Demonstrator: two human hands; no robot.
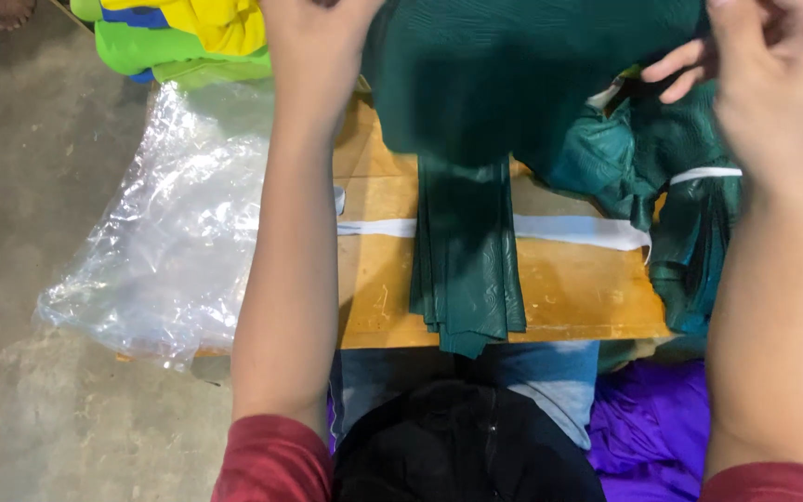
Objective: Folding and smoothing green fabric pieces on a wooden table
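Head view, looking down: both forearms reach forward over a low wooden board (569, 297) that carries folded cloth.

1. Held item. The dark green fabric (504, 84) is a matt, finely textured cloth. It is lifted at the top of the view, above the far part of the board. A narrow folded length of it hangs down and lies across the board, and its stacked layered edges end at the near edge of the board.

2. Left hand (313, 46). The hand is at the left upper edge of the fabric. The fingers run out of view at the top, so whether they pinch the cloth or only press against it cannot be told.

3. Right hand (773, 65). The hand is closed on the right upper edge of the fabric, with two fingertips showing on the inner side of the cloth.

4. Adjacent items.
- A white strip (578, 231) lies flat across the board and passes under the hanging fold.
- A second green bundle (690, 214), crumpled and shinier, lies at the right of the board with a white band around it.
- A clear plastic bag (169, 232), wrinkled and glossy, lies left of the board, partly on the concrete floor (39, 130).
- Yellow, bright green and blue cloths (178, 33) are stacked at the upper left.
- A purple cloth (648, 418) lies below the board at the right.
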